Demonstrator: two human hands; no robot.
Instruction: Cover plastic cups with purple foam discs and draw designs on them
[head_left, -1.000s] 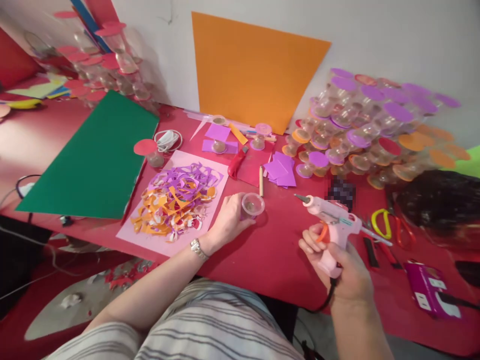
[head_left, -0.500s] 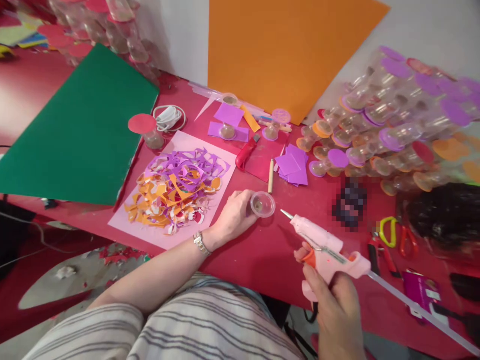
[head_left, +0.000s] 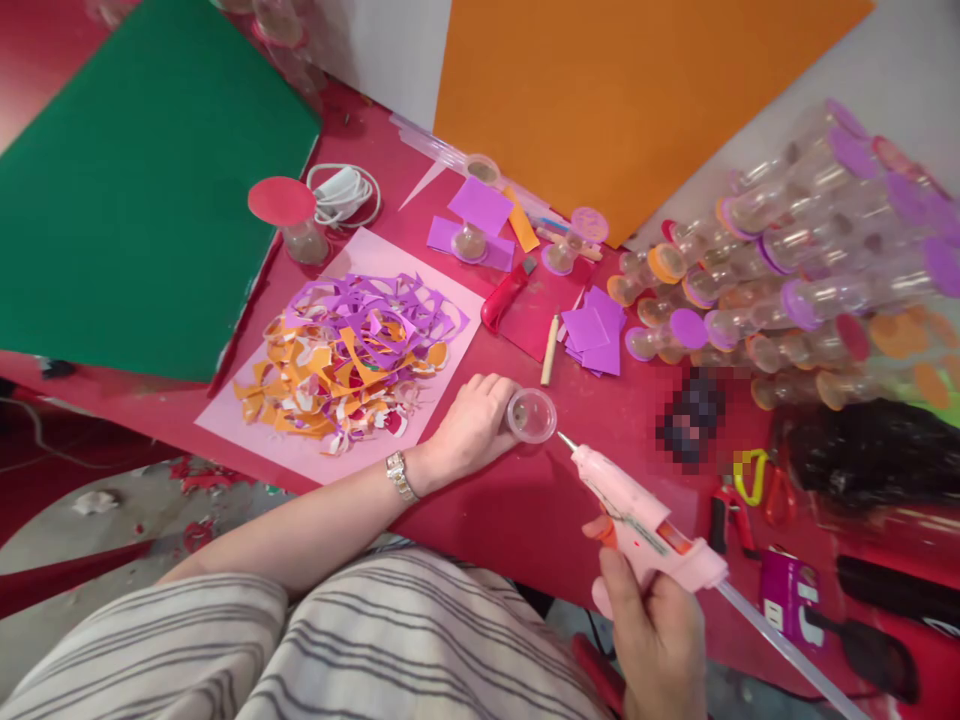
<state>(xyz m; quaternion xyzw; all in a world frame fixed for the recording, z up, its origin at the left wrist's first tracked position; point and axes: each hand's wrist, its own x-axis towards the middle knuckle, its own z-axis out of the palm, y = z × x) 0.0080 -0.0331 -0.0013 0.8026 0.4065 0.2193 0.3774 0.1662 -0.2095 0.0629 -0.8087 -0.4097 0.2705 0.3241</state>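
My left hand [head_left: 474,428], a watch on its wrist, is closed round a small clear plastic cup [head_left: 532,415] whose round rim faces up toward me. In my right hand [head_left: 660,630] is a pink glue gun [head_left: 637,515], with a finger on its orange trigger. The metal nozzle points left and sits close to the cup's rim; whether they touch I cannot tell. From the back of the gun a long clear glue stick [head_left: 787,640] runs down to the right. Just beyond the cup lies a short wooden stick [head_left: 550,350].
Paper scraps [head_left: 360,350] heap on a pink sheet [head_left: 300,455] at left. Beyond lie a red cutter knife [head_left: 508,294], purple paper squares [head_left: 598,332] and a red-topped cup piece [head_left: 306,243]. Rows of joined cups [head_left: 795,260] stand at right, near yellow-handled scissors [head_left: 752,478].
The glue gun has come left and a little lower, its nozzle now nearer the cup. My left hand still holds the cup in much the same place. The view has shifted slightly.
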